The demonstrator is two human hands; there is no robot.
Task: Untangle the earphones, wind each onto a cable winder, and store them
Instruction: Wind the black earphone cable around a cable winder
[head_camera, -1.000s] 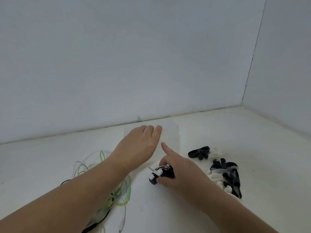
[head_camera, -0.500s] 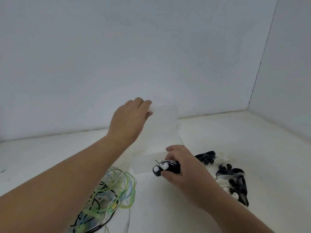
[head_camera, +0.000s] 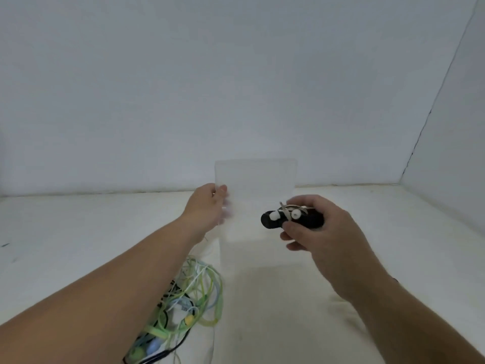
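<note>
My left hand (head_camera: 208, 206) pinches the left edge of a translucent plastic bag (head_camera: 256, 195) and holds it upright above the white table, thumb in front and fingers behind it. My right hand (head_camera: 319, 232) grips a black cable winder (head_camera: 291, 219) wound with a white earphone, lifted in front of the bag's lower right. A tangle of green, pale blue, white and black earphones (head_camera: 183, 308) lies on the table below my left forearm, partly hidden by it.
White walls close off the back and the right side, meeting at a corner (head_camera: 401, 179). The white table surface (head_camera: 288, 311) spreads below both hands. The loose winders seen earlier are out of sight behind my right arm.
My left hand lifted the bag from flat on the table to upright. My right hand raised the wound winder off the table and up beside the bag.
</note>
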